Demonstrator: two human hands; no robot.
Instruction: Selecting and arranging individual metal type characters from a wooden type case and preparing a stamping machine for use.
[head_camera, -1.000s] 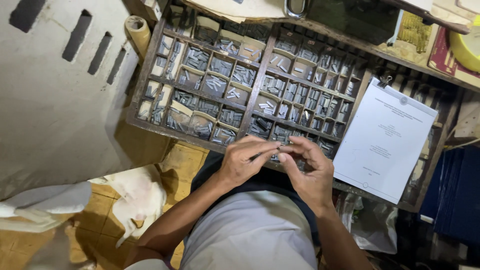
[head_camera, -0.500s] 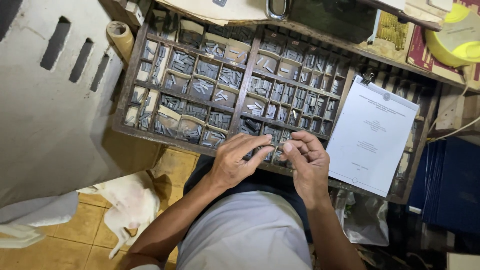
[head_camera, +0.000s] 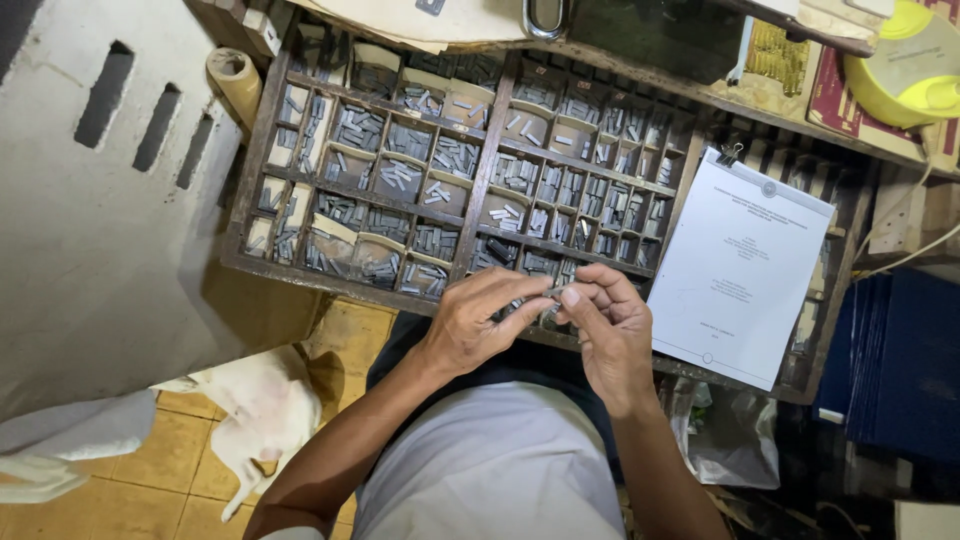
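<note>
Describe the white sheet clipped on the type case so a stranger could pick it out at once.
Start at the big dark wooden type case, split into small compartments of grey metal pieces. On its right end, beside the right hand, lies the white sheet. It is the only flat, pale, printed page there, held by a black binder clip at its top.

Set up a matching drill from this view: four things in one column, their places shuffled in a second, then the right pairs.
Things:
1. clipped white paper
2. yellow container
3. roll of tape
4. white cloth

Places:
A. on the tiled floor, lower left
B. top right corner
C. on the right end of the wooden tray
D. by the tray's upper left corner

Pairs: 1-C, 2-B, 3-D, 4-A
</note>
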